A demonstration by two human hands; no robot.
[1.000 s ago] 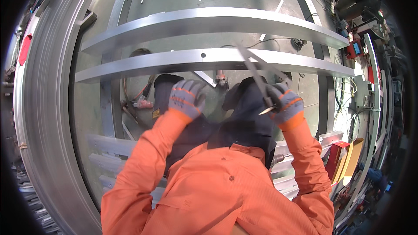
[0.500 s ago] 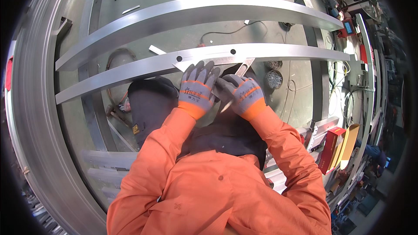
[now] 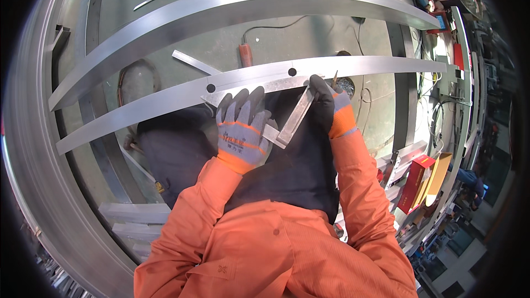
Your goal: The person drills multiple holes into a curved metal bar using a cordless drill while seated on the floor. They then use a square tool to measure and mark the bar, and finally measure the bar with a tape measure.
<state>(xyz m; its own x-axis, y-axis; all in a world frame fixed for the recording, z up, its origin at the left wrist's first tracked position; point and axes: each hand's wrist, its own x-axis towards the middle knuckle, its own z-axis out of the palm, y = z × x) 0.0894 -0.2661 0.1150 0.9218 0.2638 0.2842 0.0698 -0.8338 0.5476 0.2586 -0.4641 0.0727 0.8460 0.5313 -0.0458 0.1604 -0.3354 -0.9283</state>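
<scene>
Silver triangular metal square (image 3: 296, 114), held by grey-gloved left hand (image 3: 242, 131), fingers over it, against silver metal beam (image 3: 381, 65), seemingly for steadiness; grey-gloved right hand (image 3: 329, 105) grips slim pointed stick (image 3: 335, 76)

Orange LS shirt (image 3: 254, 262), one button (image 3: 276, 232) showing, sm. stitched motif (image 3: 222, 269) L chest. Grey gloves (image 3: 243, 132) on L hand (image 3: 239, 137) + R hand (image 3: 331, 104): dk fingertips (image 3: 241, 96), orange cuffs (image 3: 236, 160), dk print (image 3: 236, 143). Dk trousers (image 3: 276, 179), yellow patch (image 3: 160, 187) L leg.
</scene>
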